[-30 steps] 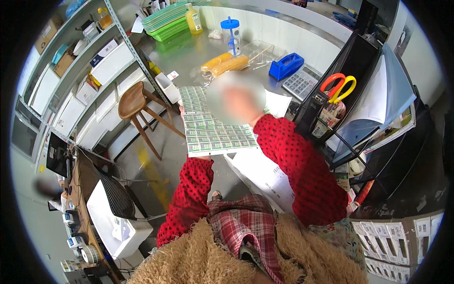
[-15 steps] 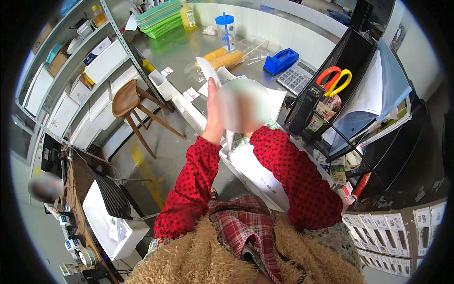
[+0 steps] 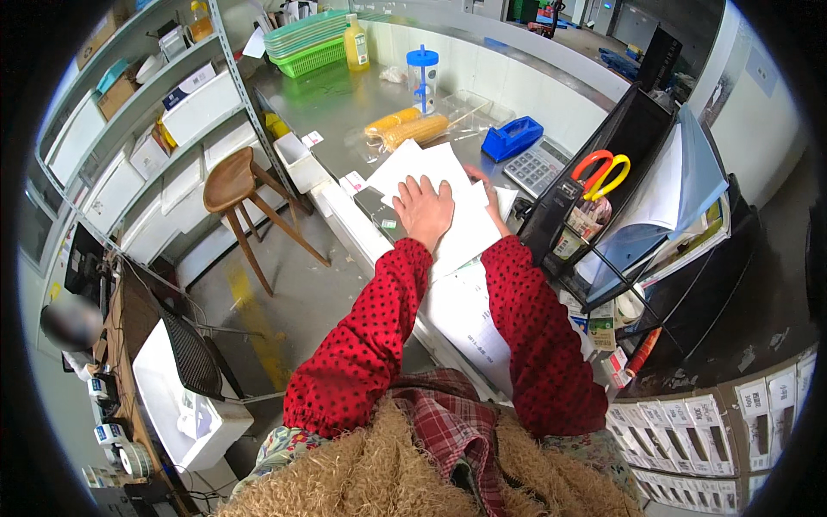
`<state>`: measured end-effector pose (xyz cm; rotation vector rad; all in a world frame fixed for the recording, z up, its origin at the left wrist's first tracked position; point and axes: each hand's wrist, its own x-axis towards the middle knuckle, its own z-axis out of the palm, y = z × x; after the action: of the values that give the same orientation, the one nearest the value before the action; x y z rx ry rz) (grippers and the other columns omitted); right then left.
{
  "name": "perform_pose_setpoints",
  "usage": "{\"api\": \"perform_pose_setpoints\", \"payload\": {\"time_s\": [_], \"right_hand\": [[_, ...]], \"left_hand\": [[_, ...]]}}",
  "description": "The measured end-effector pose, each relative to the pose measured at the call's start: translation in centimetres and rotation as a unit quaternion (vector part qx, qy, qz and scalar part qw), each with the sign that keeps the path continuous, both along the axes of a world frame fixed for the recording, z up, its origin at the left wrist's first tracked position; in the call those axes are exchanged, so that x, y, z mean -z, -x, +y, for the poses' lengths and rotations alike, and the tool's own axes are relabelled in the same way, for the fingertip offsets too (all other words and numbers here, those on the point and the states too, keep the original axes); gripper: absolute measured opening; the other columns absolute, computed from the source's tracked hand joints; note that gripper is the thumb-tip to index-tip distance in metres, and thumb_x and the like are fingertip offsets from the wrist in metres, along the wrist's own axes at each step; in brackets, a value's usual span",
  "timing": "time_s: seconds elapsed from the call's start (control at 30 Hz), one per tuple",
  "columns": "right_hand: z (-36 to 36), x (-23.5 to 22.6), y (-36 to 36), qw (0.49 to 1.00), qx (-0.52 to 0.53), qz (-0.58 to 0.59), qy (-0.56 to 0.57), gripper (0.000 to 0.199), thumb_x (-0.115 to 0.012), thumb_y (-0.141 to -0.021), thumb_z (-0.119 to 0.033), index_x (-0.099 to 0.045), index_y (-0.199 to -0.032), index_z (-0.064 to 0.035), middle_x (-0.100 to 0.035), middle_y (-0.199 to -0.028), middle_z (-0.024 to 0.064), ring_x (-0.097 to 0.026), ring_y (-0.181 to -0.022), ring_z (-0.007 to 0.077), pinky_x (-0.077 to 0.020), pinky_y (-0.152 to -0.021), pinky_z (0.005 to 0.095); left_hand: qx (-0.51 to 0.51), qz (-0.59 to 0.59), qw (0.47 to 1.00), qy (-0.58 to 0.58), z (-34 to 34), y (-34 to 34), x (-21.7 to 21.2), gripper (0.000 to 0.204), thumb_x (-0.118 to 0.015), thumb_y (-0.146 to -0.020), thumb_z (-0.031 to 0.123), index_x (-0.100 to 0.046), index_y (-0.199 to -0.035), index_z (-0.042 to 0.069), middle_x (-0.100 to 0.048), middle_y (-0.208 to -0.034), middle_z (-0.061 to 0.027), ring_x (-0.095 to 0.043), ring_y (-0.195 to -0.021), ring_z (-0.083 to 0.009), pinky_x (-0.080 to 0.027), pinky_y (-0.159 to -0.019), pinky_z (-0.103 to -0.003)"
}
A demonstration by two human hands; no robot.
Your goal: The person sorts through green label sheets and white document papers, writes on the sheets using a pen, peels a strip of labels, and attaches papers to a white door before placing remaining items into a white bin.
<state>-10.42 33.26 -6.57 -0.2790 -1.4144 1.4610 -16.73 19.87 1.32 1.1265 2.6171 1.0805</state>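
My left hand [image 3: 424, 211] lies flat with its fingers spread, pressing on loose white paper sheets [image 3: 457, 246] at the desk's front edge. The sheets overlap unevenly, and their printed sides do not show on top. At their right side is my right hand [image 3: 495, 207], partly hidden, its fingers curled by a small red curved thing [image 3: 475, 173]. What that red thing is, I cannot make out. More white paper [image 3: 461, 314] with a line of print lies nearer to me, between my forearms.
Beyond the sheets lie wrapped corn cobs [image 3: 413, 131], a blue-lidded cup [image 3: 422, 82], a blue tape dispenser [image 3: 512, 138] and a calculator [image 3: 536, 166]. A black desk organiser [image 3: 594, 164] with scissors [image 3: 610, 175] stands close on the right. A wooden stool [image 3: 231, 185] is at left.
The sheets were raised between both hands, with a blurred patch over them. Now they lie on the desk, my left hand flattened on top and my right hand moved to their right side.
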Motion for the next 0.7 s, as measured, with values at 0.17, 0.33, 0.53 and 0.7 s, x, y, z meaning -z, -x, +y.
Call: {"api": "perform_pose_setpoints", "payload": {"time_s": [0.17, 0.33, 0.53, 0.7], "right_hand": [[-4.2, -9.1, -0.7, 0.974, 0.175, -0.064, 0.128, 0.03, -0.06, -0.089, -0.009, -0.058, -0.117, 0.0001, -0.062, -0.118, 0.0147, -0.06, -0.106, 0.0259, -0.0466, -0.092, 0.0356], [-9.8, -13.7, -3.6, 0.915, 0.174, -0.234, -0.28, 0.019, -0.054, -0.092, -0.011, -0.061, -0.11, -0.0048, -0.067, -0.1, 0.0184, -0.065, -0.095, 0.0309, -0.0493, -0.084, 0.0363], [-13.4, -6.9, -5.2, 0.845, 0.151, -0.386, -0.338, 0.018, -0.063, -0.084, -0.009, -0.058, -0.102, -0.0093, -0.064, -0.093, 0.0136, -0.062, -0.087, 0.0353, -0.0495, -0.074, 0.0422], [-15.0, -7.0, -5.4, 0.819, 0.163, -0.395, -0.382, 0.014, -0.064, -0.083, -0.011, -0.058, -0.095, -0.0094, -0.061, -0.09, 0.0112, -0.059, -0.091, 0.032, -0.0473, -0.076, 0.0417]], "left_hand": [[-0.019, 0.079, 0.995, 0.062, -0.8, 0.8, 2.0, 0.071, -0.036, -0.093, 0.047, -0.037, -0.142, -0.004, -0.026, -0.152, -0.028, -0.016, -0.143, -0.0431, -0.004, -0.115, -0.055], [-0.006, 0.087, 0.99, 0.113, -1.0, 1.3, 1.4, 0.069, -0.039, -0.091, 0.046, -0.041, -0.139, -0.003, -0.026, -0.151, -0.0244, -0.015, -0.143, -0.0404, -0.006, -0.114, -0.054], [0.134, 0.183, 0.954, 0.193, -1.5, 7.0, 0.0, 0.065, -0.04, -0.09, 0.053, -0.048, -0.135, 0.006, -0.04, -0.145, -0.0155, -0.032, -0.136, -0.034, -0.019, -0.109, -0.056], [0.175, 0.228, 0.935, 0.206, -1.6, 12.6, 1.0, 0.068, -0.028, -0.096, 0.055, -0.029, -0.15, 0.014, -0.024, -0.156, -0.0143, -0.018, -0.145, -0.0331, -0.007, -0.114, -0.059]]}}
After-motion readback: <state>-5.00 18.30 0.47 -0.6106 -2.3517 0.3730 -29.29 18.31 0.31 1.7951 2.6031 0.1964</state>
